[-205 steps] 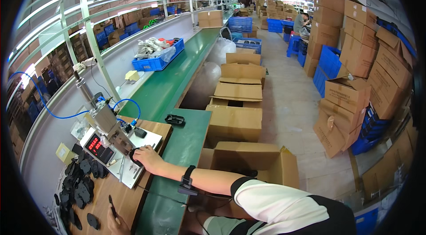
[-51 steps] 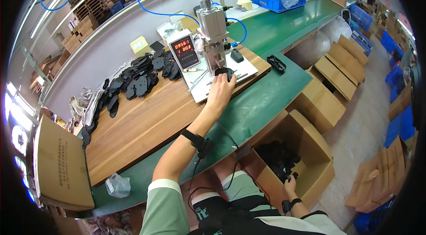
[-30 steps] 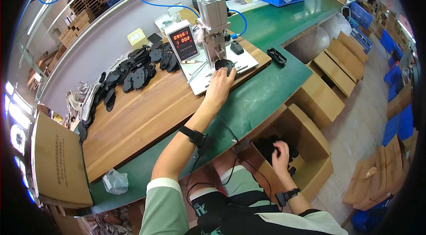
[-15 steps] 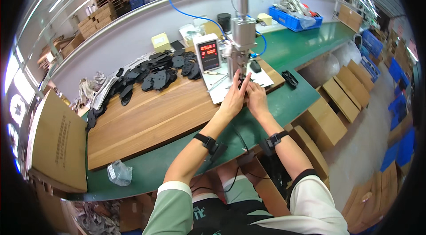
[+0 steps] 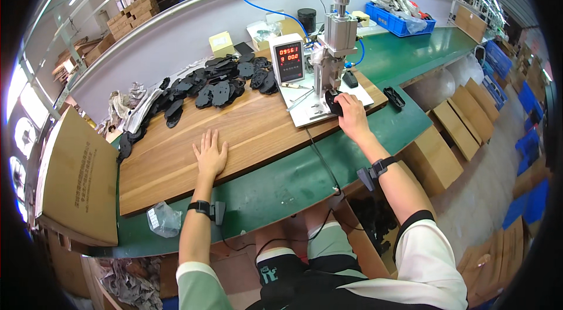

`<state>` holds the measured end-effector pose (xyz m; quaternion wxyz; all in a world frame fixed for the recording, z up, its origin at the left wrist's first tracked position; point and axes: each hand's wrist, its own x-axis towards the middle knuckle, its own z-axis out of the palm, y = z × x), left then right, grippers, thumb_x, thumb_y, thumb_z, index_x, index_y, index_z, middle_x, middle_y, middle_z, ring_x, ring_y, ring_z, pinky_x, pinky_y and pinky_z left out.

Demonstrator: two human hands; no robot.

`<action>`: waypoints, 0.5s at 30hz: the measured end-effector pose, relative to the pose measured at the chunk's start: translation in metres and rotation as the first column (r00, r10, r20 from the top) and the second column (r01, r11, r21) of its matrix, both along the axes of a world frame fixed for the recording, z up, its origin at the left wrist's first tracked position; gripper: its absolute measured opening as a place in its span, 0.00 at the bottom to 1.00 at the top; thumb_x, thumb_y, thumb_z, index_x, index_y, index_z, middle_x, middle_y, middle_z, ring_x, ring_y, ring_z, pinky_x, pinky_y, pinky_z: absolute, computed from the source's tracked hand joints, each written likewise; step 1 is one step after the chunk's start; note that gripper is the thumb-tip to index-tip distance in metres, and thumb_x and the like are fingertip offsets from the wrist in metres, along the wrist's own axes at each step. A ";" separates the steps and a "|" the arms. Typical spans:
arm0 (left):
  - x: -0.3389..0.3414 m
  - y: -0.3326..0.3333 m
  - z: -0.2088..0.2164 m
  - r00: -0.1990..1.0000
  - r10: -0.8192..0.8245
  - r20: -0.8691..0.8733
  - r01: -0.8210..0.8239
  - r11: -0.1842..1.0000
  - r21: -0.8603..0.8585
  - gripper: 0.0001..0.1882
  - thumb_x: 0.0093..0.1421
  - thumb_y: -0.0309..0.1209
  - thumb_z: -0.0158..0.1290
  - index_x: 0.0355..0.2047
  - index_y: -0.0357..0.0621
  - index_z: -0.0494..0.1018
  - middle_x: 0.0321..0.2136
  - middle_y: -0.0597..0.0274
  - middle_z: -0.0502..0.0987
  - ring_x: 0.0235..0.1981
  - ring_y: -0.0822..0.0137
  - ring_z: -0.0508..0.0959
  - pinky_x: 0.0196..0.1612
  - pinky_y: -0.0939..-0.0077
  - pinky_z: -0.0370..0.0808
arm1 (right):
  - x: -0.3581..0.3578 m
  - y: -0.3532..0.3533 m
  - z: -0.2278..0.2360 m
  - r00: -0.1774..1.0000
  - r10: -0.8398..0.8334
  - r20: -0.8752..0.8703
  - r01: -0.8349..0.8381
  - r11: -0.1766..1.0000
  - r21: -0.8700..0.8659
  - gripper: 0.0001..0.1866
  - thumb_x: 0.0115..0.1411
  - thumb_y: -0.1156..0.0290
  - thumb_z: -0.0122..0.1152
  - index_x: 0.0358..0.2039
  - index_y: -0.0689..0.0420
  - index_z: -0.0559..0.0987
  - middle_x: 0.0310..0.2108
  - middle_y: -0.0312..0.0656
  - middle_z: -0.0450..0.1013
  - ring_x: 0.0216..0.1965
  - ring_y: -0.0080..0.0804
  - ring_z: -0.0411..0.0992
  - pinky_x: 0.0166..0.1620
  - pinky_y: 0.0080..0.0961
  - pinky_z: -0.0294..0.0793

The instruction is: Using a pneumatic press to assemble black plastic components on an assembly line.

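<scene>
With my right hand (image 5: 352, 115) closed on the black part (image 5: 333, 102) under the press (image 5: 335, 34), I seated it squarely while my open left hand (image 5: 210, 153) lay flat on the worktop (image 5: 246, 134).

You have one upright metal press machine (image 5: 335, 34) and one grey counter box with red digits (image 5: 289, 61) on your wooden bench (image 5: 246, 134). One blue plastic crate (image 5: 404, 17) stands behind. The flat black pieces (image 5: 217, 84) are too many to count.

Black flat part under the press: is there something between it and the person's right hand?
No. The right hand already rests on the black flat part at the foot of the upright metal press; nothing visible lies between them. The left hand lies flat on the wooden board, apart.
</scene>
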<state>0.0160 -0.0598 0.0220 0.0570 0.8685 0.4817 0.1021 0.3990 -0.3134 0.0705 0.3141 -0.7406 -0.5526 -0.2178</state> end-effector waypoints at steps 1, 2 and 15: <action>-0.002 -0.001 -0.005 1.000 0.012 -0.004 -0.012 1.000 0.019 0.37 0.71 0.56 0.43 0.77 0.64 0.52 0.76 0.54 0.53 0.78 0.52 0.49 0.76 0.36 0.35 | 0.001 0.001 0.000 1.000 -0.010 0.000 0.010 1.000 -0.004 0.24 0.47 0.85 0.63 0.46 0.54 0.75 0.47 0.41 0.72 0.50 0.47 0.72 0.50 0.47 0.72; -0.003 0.000 -0.010 1.000 0.025 -0.007 -0.025 0.999 0.038 0.36 0.71 0.56 0.41 0.76 0.63 0.54 0.77 0.57 0.52 0.78 0.55 0.47 0.77 0.38 0.35 | 0.002 0.002 -0.001 1.000 0.001 0.000 -0.001 1.000 0.001 0.24 0.47 0.85 0.63 0.46 0.54 0.75 0.47 0.41 0.72 0.51 0.47 0.71 0.50 0.47 0.72; -0.003 -0.003 -0.003 1.000 0.028 0.003 -0.028 0.999 0.043 0.36 0.70 0.56 0.43 0.75 0.62 0.57 0.78 0.58 0.50 0.78 0.56 0.48 0.77 0.40 0.38 | 0.000 -0.003 0.001 1.000 0.023 -0.013 -0.023 0.999 -0.022 0.23 0.46 0.87 0.63 0.44 0.56 0.74 0.46 0.43 0.73 0.50 0.51 0.72 0.51 0.47 0.75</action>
